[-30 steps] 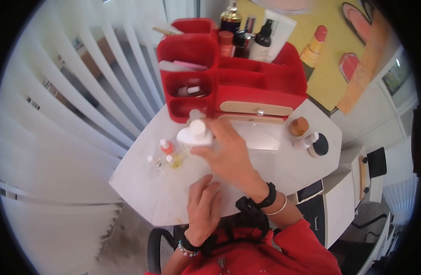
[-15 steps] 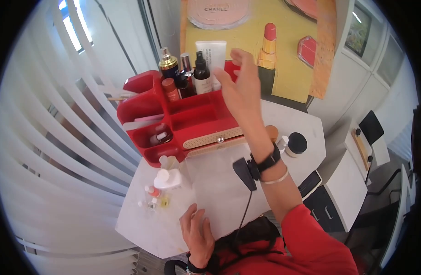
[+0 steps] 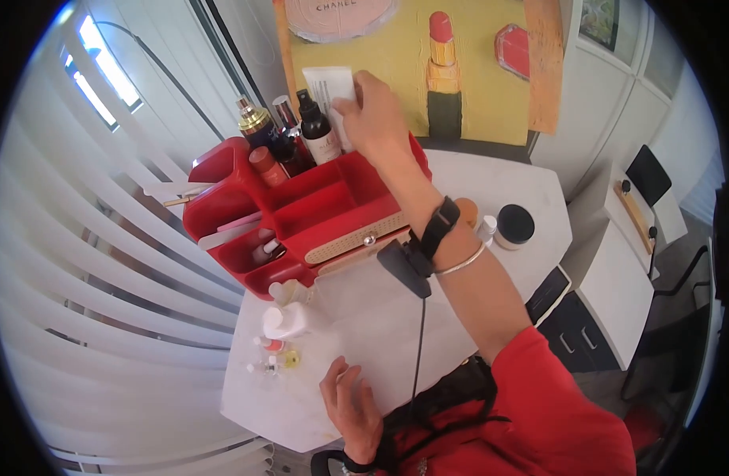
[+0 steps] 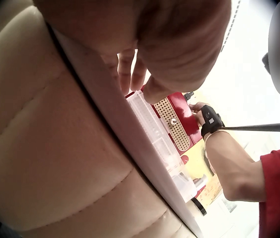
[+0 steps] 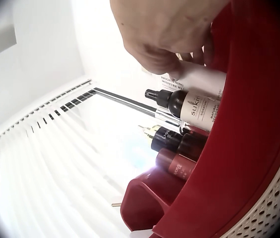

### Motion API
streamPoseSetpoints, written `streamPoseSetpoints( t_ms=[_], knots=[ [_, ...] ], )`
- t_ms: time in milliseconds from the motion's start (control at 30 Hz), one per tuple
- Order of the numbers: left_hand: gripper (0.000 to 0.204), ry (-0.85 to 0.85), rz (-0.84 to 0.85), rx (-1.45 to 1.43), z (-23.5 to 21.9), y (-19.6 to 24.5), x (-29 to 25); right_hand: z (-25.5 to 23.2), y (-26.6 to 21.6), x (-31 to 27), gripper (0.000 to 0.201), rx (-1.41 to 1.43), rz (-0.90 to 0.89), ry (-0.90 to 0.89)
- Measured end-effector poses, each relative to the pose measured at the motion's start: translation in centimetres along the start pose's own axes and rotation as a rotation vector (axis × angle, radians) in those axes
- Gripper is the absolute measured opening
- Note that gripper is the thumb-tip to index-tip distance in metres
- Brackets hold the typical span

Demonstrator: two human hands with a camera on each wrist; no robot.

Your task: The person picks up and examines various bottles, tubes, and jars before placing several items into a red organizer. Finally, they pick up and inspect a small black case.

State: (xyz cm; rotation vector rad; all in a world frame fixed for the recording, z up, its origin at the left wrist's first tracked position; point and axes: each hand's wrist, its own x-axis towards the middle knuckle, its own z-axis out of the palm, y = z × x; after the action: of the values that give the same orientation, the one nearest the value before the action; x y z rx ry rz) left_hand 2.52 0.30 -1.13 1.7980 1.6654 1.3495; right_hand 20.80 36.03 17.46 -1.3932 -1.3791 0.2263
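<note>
My right hand (image 3: 376, 123) grips the upper side of a white squeeze tube (image 3: 321, 83), thumb in front and fingers round behind it. The tube stands in the rear compartment of a red cosmetics organizer (image 3: 297, 230). In the right wrist view a dark spray bottle (image 5: 202, 106) is right beside the white tube (image 5: 206, 77). My left hand (image 3: 352, 408) rests at the front edge of the white table (image 3: 364, 333), fingers loosely bent around nothing. Nearest to it are a white bottle (image 3: 287, 321) and small bottles with white caps, one holding yellow liquid (image 3: 288, 359).
A gold-topped perfume bottle (image 3: 257, 123) and a reddish bottle (image 3: 268, 165) fill the organizer's back row. A black-lidded jar (image 3: 514, 226) stands at the table's right. Behind is a yellow painting (image 3: 499, 111); vertical blinds (image 3: 118, 270) hang at the left.
My right hand has left the white bottle at the front left, risen over the organizer and taken hold of the white tube. My left hand stays near the table edge. The head view has shifted.
</note>
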Motion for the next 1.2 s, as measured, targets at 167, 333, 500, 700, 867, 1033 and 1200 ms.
streamPoseSetpoints(
  t_ms=[167,333,500,700,867,1033,1200],
  knots=[
    [0.032,-0.001,-0.016,0.032,0.0,0.4,-0.1,-2.2,0.4,-1.6,0.025,0.063,-0.122,0.323],
    [0.028,0.065,-0.019,0.026,-0.1,0.7,-0.7,-10.2,-1.6,-8.0,0.025,0.691,-0.261,0.410],
    [0.034,0.063,0.072,-0.115,0.0,2.0,-0.2,-14.3,-0.5,-15.5,0.032,0.997,0.127,0.005],
    [0.080,0.004,-0.069,-0.779,2.9,5.3,1.9,-13.0,0.2,-23.0,0.036,0.988,0.314,-0.286],
    [0.077,-0.095,-0.232,-0.903,2.8,5.7,1.6,-12.6,2.0,-25.0,0.045,0.985,0.364,-0.469],
    [0.073,0.047,-0.180,-0.558,2.7,3.6,-0.1,-12.3,3.4,-25.7,0.054,0.985,0.387,-0.614],
    [0.062,0.039,-0.087,-0.593,0.7,2.1,0.0,-11.1,4.2,-26.3,0.060,1.026,0.309,-0.812]
  ],
)
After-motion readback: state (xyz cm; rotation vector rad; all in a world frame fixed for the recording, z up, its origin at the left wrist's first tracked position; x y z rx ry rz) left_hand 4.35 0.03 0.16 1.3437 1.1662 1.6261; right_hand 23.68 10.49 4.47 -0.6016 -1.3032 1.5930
